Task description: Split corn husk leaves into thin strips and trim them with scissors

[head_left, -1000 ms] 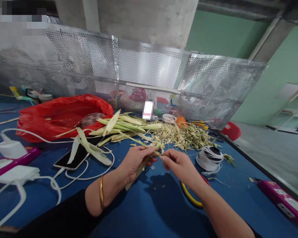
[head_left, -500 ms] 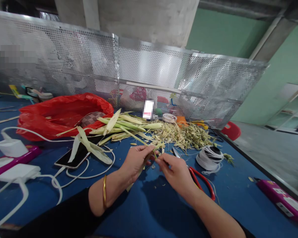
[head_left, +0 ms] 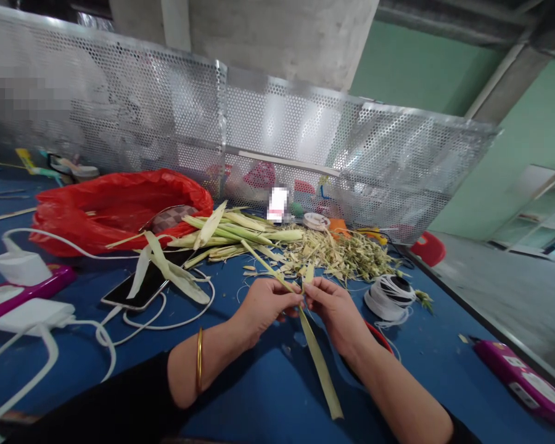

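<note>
My left hand (head_left: 264,308), with a gold bangle on its wrist, is closed on a thin pale-green plant stalk (head_left: 264,264) that points away to the upper left. My right hand (head_left: 337,313) meets it fingertip to fingertip and pinches a leaf strip (head_left: 309,272) whose tip sticks up. From between the hands a long flat leaf blade (head_left: 320,364) hangs toward me. Whether the strip, blade and stalk are one piece is hidden by the fingers. Red-handled scissors (head_left: 380,338) lie mostly hidden under my right forearm.
Husk-like leaves (head_left: 245,233) and chopped trimmings (head_left: 351,256) are heaped ahead. A string spool (head_left: 391,299) sits right, a red plastic bag (head_left: 74,216) left. A phone (head_left: 141,287), white cables and chargers (head_left: 37,320) lie left. A perforated metal screen (head_left: 282,129) stands behind.
Both hands have turned and shifted slightly right. The leaf blade now hangs down in plain view, where before it was mostly behind my left hand. My right forearm now covers more of the scissors.
</note>
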{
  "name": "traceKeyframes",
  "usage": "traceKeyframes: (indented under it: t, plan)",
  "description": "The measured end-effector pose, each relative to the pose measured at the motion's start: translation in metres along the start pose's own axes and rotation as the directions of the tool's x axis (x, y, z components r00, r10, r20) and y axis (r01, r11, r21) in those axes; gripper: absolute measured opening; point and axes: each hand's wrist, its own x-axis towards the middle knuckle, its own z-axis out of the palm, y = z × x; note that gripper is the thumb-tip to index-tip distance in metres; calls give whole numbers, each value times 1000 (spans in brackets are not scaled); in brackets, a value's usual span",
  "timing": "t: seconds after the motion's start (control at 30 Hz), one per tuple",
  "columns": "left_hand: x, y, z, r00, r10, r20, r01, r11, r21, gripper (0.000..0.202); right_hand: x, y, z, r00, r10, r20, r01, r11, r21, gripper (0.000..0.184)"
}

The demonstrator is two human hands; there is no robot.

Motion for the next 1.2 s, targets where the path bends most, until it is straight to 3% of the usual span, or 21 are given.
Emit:
traceKeyframes:
  t: [0.13,0.53,0.63,0.73,0.83,0.97,1.13,1.2]
  plan:
    - [1,-2,0,995,-15,101,11,999,40,21,-1,0,3,994,-105,-20,103,990,-98,28]
    - [3,0,1,998,56,-10,-54,988,146,12,1,7,2,931,-353,-92,312,903,-297,22]
    - [6,-2,-1,994,73,-76,-67,994,84,9,4,4,0,939,-344,-17,311,870,-382,20]
    - [9,-1,-4,983,70,-168,-73,997,-8,14,6,3,-4,967,-231,105,252,826,-504,24]
    - [10,3,-7,980,36,-194,-55,994,-92,18,7,5,-8,966,-154,206,254,696,-671,29]
    - [11,5,-8,983,-23,-185,-12,983,-183,14,3,5,-7,940,-256,227,328,487,-809,33]
    - [13,3,-6,971,-1,-239,-52,976,-213,8,-5,2,-2,822,-391,415,511,183,-840,33]
    - [13,4,-8,981,-31,-193,-18,969,-246,9,-6,0,-2,799,-461,386,485,115,-867,28]
